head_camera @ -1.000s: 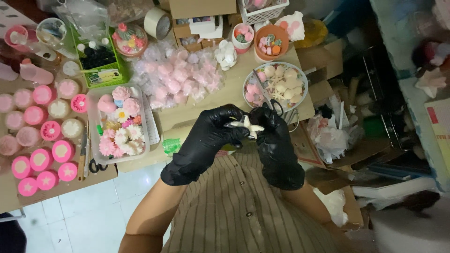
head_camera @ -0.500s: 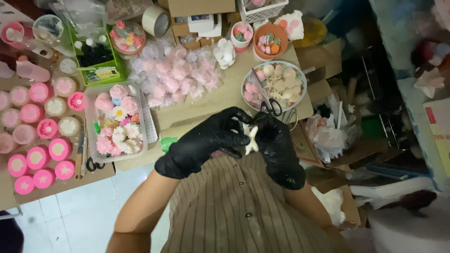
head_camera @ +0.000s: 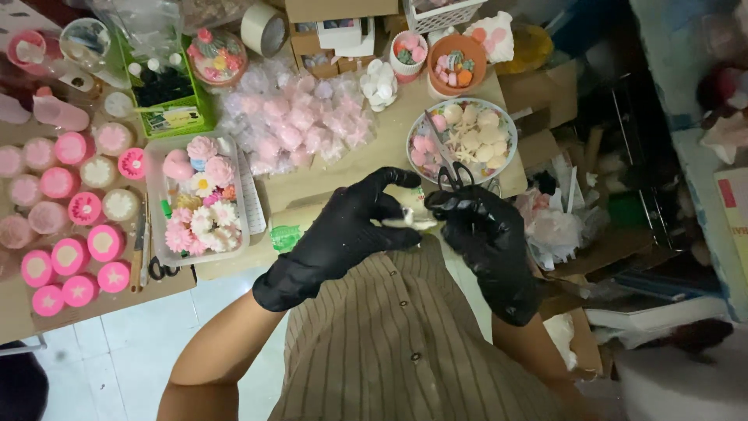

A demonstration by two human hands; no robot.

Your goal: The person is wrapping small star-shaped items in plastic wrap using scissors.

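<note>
Both gloved hands, left (head_camera: 343, 234) and right (head_camera: 487, 234), pinching small cream star-shaped piece (head_camera: 411, 221) between fingertips; now turned edge-on, star outline less visible than before; scissors (head_camera: 456, 178) just beyond.

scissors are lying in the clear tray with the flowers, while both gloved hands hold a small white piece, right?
Not quite. The scissors rest on the round bowl of pale and pink pieces, not in the clear tray with the flowers. The head view shows this. The rest holds: the left hand and right hand, both in black gloves, hold a small white piece.
</note>
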